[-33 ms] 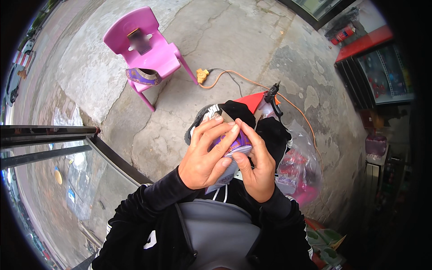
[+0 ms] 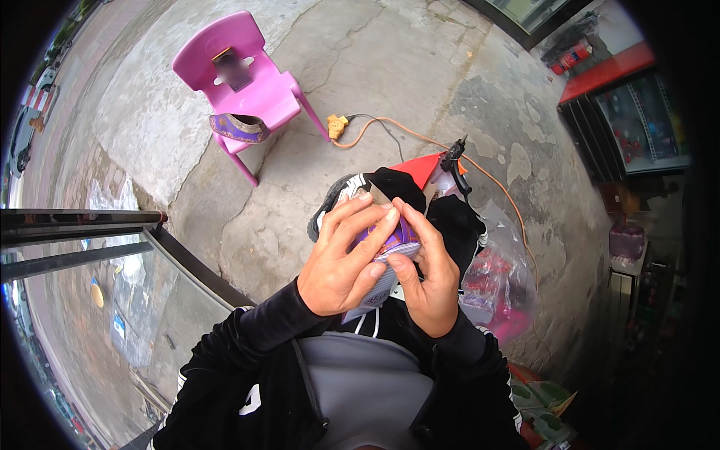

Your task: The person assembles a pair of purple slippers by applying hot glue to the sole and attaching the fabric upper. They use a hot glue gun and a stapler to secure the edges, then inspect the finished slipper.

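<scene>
Purple piece (image 2: 390, 241): a small purple and pale item, patterned like the purple strip on the chair — its exact kind cannot be told; held close to the chest, above the lap.
Left hand (image 2: 341, 262): closed around the piece's left side, fingers curled over its top.
Right hand (image 2: 429, 274): pinching its right edge, thumb underneath.
Handling: looks light, thin and bendable — probably easy to crease; best held by its edges, as both hands do.
Long axis: seems to run away from the body, tilted slightly right; mostly hidden.
Around: pink plastic chair (image 2: 247, 90), hot glue gun (image 2: 454, 159) on an orange cord (image 2: 390, 129), concrete floor (image 2: 390, 60).
</scene>
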Demonstrator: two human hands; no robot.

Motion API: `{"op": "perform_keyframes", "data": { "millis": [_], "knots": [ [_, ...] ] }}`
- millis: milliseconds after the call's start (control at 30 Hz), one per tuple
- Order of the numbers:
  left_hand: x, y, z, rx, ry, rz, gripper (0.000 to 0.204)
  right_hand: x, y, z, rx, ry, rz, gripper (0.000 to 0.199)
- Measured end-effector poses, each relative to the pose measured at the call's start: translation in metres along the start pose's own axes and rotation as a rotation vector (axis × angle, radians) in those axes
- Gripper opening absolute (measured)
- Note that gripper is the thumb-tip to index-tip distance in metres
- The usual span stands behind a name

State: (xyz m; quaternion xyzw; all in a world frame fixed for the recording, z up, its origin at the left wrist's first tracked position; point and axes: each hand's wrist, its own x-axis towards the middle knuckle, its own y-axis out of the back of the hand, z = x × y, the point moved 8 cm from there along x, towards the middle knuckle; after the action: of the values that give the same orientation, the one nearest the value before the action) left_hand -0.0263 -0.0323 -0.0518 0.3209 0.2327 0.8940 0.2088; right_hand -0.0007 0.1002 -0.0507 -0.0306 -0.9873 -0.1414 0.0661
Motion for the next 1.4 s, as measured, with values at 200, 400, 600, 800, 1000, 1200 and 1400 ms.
{"op": "perform_keyframes", "data": {
  "millis": [200, 400, 600, 800, 1000, 1200, 1400],
  "knots": [
    [0.0, 0.0, 0.001, -0.069, 0.026, 0.023, 0.052, -0.001, 0.0, 0.0, -0.004, -0.017, -0.005, 0.05],
    [-0.001, -0.001, 0.001, -0.094, 0.022, 0.027, 0.051, -0.004, 0.002, -0.001, -0.031, -0.062, -0.008, 0.049],
    [-0.004, 0.001, -0.002, -0.196, 0.07, 0.098, 0.043, -0.006, 0.002, -0.002, -0.036, -0.042, 0.01, 0.048],
    [-0.007, 0.001, -0.001, -0.228, 0.044, 0.164, 0.033, -0.007, 0.001, -0.005, -0.047, -0.004, 0.026, 0.048],
    [-0.007, 0.001, 0.001, -0.218, 0.056, 0.161, 0.033, -0.008, 0.003, -0.004, -0.093, 0.022, 0.043, 0.049],
    [-0.003, 0.003, 0.002, -0.233, 0.097, 0.196, 0.027, -0.006, 0.004, -0.01, -0.141, 0.09, 0.073, 0.047],
    [-0.001, 0.003, 0.002, -0.257, 0.158, 0.259, 0.021, -0.005, 0.004, -0.016, -0.203, 0.063, 0.025, 0.045]
  ]
}}
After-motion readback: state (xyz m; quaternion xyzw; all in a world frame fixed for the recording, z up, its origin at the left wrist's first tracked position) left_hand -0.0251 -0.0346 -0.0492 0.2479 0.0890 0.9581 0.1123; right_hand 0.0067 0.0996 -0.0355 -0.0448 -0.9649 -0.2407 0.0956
